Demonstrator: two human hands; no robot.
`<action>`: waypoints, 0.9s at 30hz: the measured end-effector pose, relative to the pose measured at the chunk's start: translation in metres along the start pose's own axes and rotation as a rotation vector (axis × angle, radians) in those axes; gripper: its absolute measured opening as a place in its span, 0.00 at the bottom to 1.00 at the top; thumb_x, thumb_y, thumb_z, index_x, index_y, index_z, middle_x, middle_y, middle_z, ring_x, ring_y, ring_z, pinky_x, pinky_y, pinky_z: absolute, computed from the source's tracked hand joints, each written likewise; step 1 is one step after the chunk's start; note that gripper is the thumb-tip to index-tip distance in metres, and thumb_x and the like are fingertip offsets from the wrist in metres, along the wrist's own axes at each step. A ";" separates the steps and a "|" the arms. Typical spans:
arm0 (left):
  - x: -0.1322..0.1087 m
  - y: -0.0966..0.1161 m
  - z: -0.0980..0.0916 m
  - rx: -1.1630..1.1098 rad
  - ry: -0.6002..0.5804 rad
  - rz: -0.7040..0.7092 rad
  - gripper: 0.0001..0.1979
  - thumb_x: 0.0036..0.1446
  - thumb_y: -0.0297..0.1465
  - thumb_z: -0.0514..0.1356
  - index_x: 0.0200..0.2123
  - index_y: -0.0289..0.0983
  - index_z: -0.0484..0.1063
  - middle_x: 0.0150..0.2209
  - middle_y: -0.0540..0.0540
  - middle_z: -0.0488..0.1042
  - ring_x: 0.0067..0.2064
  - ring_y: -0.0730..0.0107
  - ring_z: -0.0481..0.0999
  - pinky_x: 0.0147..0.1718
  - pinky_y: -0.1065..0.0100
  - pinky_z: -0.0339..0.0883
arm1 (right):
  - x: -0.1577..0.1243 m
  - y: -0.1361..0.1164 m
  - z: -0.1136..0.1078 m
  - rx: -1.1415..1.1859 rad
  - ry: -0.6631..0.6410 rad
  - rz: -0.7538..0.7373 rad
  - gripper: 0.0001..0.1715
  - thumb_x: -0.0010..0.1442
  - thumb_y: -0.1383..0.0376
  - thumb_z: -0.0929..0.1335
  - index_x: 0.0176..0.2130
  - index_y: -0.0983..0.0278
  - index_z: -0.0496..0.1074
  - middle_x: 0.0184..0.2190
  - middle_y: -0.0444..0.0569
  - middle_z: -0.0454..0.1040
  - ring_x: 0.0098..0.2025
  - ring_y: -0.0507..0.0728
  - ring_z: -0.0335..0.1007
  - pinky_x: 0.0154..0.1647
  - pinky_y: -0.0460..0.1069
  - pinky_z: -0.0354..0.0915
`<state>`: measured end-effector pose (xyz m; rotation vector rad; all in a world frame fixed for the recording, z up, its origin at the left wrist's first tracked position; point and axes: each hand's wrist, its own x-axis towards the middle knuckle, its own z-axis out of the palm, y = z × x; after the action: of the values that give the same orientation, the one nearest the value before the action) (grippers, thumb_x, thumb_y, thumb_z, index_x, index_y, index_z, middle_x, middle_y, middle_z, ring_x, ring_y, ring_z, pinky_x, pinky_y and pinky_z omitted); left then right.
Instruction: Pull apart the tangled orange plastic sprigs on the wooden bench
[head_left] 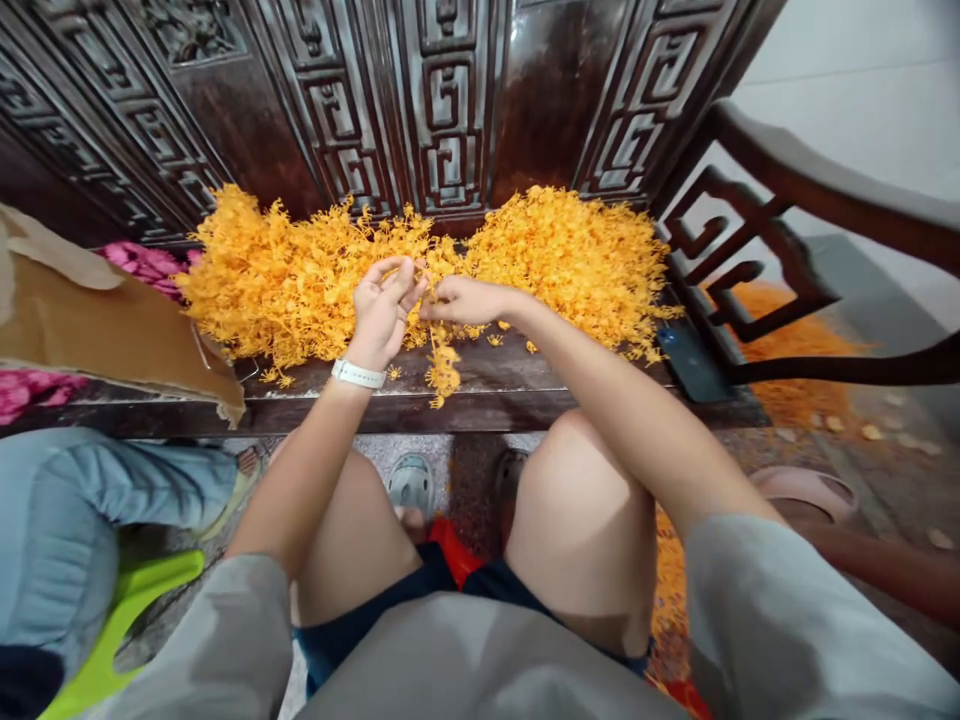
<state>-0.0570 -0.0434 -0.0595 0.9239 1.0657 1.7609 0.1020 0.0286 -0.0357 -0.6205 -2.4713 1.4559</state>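
Observation:
A small yellow-orange artificial flower sprig [443, 375] hangs down between my hands over the front of the dark wooden bench [510, 372]. My left hand [384, 305], with a white band on its wrist, is raised palm inward, its thumb and fingers pinched together at the sprig's upper end. From the right, my right hand [466, 302] reaches across, its fingertips closed at the stem close to the left fingers. The fine stem between the fingers is partly hidden. Behind both hands lie two large heaps of the same sprigs, a left heap [277, 270] and a right heap [577, 260].
At left stands an open cardboard box [112, 320] with pink flowers [142, 265] beside it. A phone [688, 360] lies near the bench's right armrest [840, 200]. More orange pieces [795, 360] cover the floor beyond. A person in jeans [150, 490] sits at left on a green stool [124, 630].

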 end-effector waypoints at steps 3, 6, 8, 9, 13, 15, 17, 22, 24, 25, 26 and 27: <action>0.001 0.004 -0.006 0.086 -0.093 0.025 0.19 0.53 0.40 0.77 0.43 0.41 0.77 0.41 0.43 0.83 0.42 0.68 0.84 0.41 0.68 0.77 | -0.005 -0.010 -0.008 0.183 0.033 -0.013 0.11 0.68 0.64 0.73 0.33 0.66 0.75 0.25 0.42 0.71 0.24 0.48 0.63 0.26 0.45 0.62; -0.001 0.005 -0.008 0.167 -0.279 0.018 0.21 0.50 0.42 0.79 0.42 0.39 0.80 0.36 0.45 0.82 0.38 0.69 0.82 0.40 0.68 0.75 | -0.017 -0.025 -0.019 0.376 0.121 -0.027 0.10 0.66 0.62 0.75 0.40 0.65 0.74 0.29 0.43 0.73 0.28 0.49 0.68 0.30 0.45 0.66; -0.005 0.003 -0.005 0.206 -0.352 0.003 0.17 0.50 0.41 0.79 0.36 0.37 0.81 0.32 0.46 0.80 0.34 0.71 0.79 0.37 0.69 0.72 | -0.022 -0.031 -0.022 0.458 0.213 0.003 0.12 0.66 0.61 0.76 0.42 0.64 0.72 0.28 0.42 0.72 0.28 0.50 0.69 0.30 0.45 0.66; -0.007 0.002 -0.004 0.225 -0.363 0.001 0.16 0.50 0.40 0.79 0.32 0.37 0.80 0.30 0.47 0.79 0.32 0.73 0.77 0.34 0.70 0.70 | -0.022 -0.032 -0.022 0.483 0.259 0.024 0.13 0.67 0.60 0.75 0.42 0.63 0.70 0.28 0.42 0.71 0.29 0.50 0.69 0.30 0.45 0.66; -0.010 -0.002 0.002 0.256 -0.285 0.032 0.18 0.48 0.35 0.80 0.23 0.36 0.75 0.23 0.50 0.72 0.25 0.77 0.69 0.27 0.71 0.62 | -0.014 -0.025 -0.015 0.498 0.437 0.086 0.15 0.70 0.55 0.72 0.40 0.61 0.67 0.29 0.43 0.70 0.30 0.51 0.68 0.29 0.44 0.65; -0.008 -0.003 0.000 0.245 -0.232 0.047 0.18 0.52 0.37 0.78 0.24 0.36 0.75 0.23 0.50 0.72 0.24 0.77 0.69 0.26 0.71 0.64 | -0.010 -0.020 -0.010 0.467 0.486 0.103 0.17 0.72 0.51 0.70 0.40 0.61 0.67 0.32 0.45 0.69 0.33 0.52 0.68 0.30 0.44 0.65; -0.005 -0.003 -0.003 0.243 -0.200 0.076 0.17 0.57 0.41 0.75 0.27 0.37 0.75 0.23 0.50 0.73 0.24 0.76 0.70 0.26 0.71 0.66 | -0.006 -0.015 -0.006 0.434 0.497 0.106 0.22 0.72 0.45 0.67 0.41 0.61 0.68 0.35 0.48 0.69 0.37 0.54 0.67 0.31 0.45 0.67; 0.001 -0.002 -0.012 0.317 -0.197 0.140 0.19 0.61 0.47 0.71 0.30 0.38 0.73 0.23 0.51 0.73 0.22 0.77 0.68 0.22 0.72 0.62 | 0.003 -0.009 0.005 0.386 0.504 0.048 0.35 0.70 0.33 0.60 0.43 0.61 0.67 0.35 0.50 0.65 0.37 0.56 0.65 0.30 0.47 0.68; 0.001 -0.002 -0.013 0.360 -0.229 0.145 0.20 0.62 0.48 0.70 0.31 0.39 0.73 0.23 0.51 0.72 0.20 0.77 0.65 0.20 0.72 0.57 | 0.008 -0.007 0.010 0.371 0.520 0.023 0.36 0.69 0.32 0.58 0.40 0.61 0.65 0.32 0.47 0.62 0.33 0.54 0.62 0.28 0.46 0.65; 0.001 -0.002 -0.014 0.376 -0.249 0.150 0.21 0.61 0.49 0.70 0.31 0.39 0.72 0.22 0.52 0.72 0.20 0.78 0.64 0.20 0.71 0.55 | 0.011 -0.007 0.012 0.353 0.522 0.009 0.36 0.69 0.32 0.59 0.38 0.61 0.64 0.31 0.46 0.61 0.32 0.53 0.60 0.28 0.46 0.64; 0.000 -0.002 -0.014 0.386 -0.269 0.157 0.21 0.61 0.49 0.70 0.30 0.39 0.72 0.22 0.52 0.71 0.20 0.77 0.63 0.20 0.71 0.54 | 0.013 -0.006 0.014 0.325 0.524 -0.013 0.36 0.69 0.32 0.60 0.36 0.61 0.63 0.30 0.44 0.59 0.31 0.52 0.59 0.27 0.45 0.63; 0.000 -0.002 -0.014 0.390 -0.288 0.168 0.22 0.61 0.50 0.70 0.30 0.39 0.71 0.22 0.52 0.71 0.20 0.77 0.63 0.20 0.71 0.54 | 0.015 -0.006 0.016 0.291 0.525 -0.044 0.35 0.68 0.33 0.61 0.34 0.61 0.61 0.29 0.43 0.59 0.31 0.51 0.57 0.28 0.45 0.62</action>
<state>-0.0684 -0.0471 -0.0667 1.4964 1.1871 1.5129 0.0809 0.0207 -0.0393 -0.7636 -1.8264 1.3803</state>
